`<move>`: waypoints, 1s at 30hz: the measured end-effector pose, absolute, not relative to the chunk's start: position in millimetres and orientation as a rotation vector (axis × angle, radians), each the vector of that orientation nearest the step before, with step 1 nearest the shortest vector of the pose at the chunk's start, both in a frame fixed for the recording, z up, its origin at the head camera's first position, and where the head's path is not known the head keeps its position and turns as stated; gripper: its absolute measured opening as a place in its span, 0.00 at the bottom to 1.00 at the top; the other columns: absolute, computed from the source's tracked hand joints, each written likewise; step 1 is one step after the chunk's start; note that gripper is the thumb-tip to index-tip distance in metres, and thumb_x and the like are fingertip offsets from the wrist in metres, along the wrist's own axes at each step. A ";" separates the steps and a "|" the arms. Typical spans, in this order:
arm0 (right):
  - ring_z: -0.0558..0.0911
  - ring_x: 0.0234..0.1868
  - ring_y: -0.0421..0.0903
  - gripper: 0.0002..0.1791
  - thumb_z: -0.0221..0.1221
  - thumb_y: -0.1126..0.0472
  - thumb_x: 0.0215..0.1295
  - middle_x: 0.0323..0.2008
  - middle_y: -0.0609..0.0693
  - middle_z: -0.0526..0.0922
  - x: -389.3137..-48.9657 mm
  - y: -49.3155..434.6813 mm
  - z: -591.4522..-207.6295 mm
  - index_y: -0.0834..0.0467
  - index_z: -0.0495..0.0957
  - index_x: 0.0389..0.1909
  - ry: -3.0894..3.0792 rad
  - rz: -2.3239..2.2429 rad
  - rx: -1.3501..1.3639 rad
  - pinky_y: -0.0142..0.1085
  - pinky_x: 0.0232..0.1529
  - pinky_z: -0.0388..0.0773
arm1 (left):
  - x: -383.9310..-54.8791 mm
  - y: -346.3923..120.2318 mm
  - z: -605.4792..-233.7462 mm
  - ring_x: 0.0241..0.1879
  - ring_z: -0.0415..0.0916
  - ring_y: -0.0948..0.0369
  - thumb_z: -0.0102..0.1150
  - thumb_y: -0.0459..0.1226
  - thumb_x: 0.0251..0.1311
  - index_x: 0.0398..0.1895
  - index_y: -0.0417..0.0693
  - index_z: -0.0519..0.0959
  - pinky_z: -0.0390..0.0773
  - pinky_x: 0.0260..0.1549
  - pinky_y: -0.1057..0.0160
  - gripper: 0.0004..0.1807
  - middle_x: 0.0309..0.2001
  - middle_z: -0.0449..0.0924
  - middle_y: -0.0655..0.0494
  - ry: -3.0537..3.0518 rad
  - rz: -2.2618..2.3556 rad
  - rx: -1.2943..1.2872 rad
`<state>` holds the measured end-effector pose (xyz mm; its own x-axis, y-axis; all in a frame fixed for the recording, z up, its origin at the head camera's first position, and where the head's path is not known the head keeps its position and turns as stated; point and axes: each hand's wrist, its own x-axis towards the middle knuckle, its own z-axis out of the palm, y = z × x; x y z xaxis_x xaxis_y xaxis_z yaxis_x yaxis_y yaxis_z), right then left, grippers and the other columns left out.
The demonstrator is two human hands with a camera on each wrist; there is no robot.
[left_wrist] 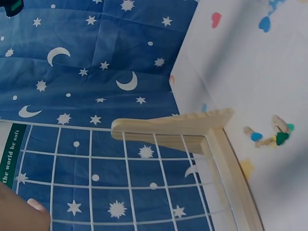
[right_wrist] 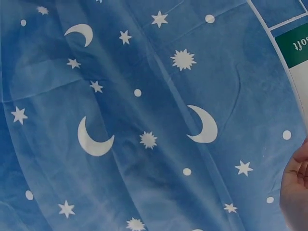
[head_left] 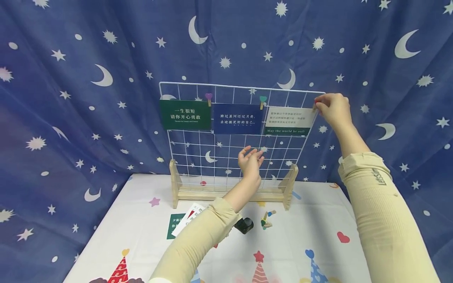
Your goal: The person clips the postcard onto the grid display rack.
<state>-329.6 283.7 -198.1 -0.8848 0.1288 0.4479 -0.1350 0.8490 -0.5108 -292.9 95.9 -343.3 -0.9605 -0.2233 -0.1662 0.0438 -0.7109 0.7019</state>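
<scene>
A white wire grid rack with a wooden stand (head_left: 201, 194) is on the table. At its upper right, my right hand (head_left: 334, 108) pinches a small wooden clip with a red top (head_left: 316, 103) at the top right corner of a white and green card (head_left: 287, 121). A blue card (head_left: 238, 119) is in the middle, with a teal heart clip (head_left: 262, 100) at its top right. Leftmost is a green card (head_left: 185, 115) beside a purple heart clip (head_left: 209, 98). My left hand (head_left: 250, 163) is held loosely below the blue card, holding nothing.
Several loose clips (head_left: 266, 221) lie on the white patterned table (head_left: 318, 236) in front of the stand. Left of them are a black object (head_left: 245, 225) and a spread of cards (head_left: 184, 224), partly behind my left sleeve. A blue star-and-moon curtain (head_left: 141, 59) hangs behind.
</scene>
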 end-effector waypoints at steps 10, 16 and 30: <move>0.80 0.44 0.65 0.19 0.47 0.67 0.70 0.47 0.70 0.77 -322.0 288.2 -202.1 0.63 0.71 0.60 -2.500 0.593 0.044 0.47 0.38 0.77 | -280.8 72.3 -355.3 0.44 0.79 0.56 0.47 0.24 0.58 0.60 0.42 0.65 0.78 0.54 0.57 0.25 0.52 0.73 0.42 -1.238 -2.758 0.352; 0.77 0.45 0.64 0.22 0.48 0.67 0.68 0.47 0.71 0.77 -315.6 292.0 -207.0 0.60 0.68 0.63 -2.471 0.593 0.103 0.51 0.41 0.74 | -277.3 61.0 -360.7 0.39 0.79 0.61 0.50 0.28 0.60 0.61 0.44 0.66 0.82 0.45 0.65 0.24 0.49 0.75 0.45 -1.260 -2.726 0.355; 0.78 0.48 0.67 0.25 0.49 0.67 0.68 0.50 0.71 0.77 -306.2 303.5 -221.6 0.57 0.65 0.66 -2.469 0.670 0.173 0.58 0.45 0.75 | -272.8 48.5 -370.0 0.35 0.78 0.64 0.46 0.35 0.64 0.58 0.43 0.69 0.81 0.38 0.68 0.18 0.36 0.77 0.57 -1.259 -2.697 0.338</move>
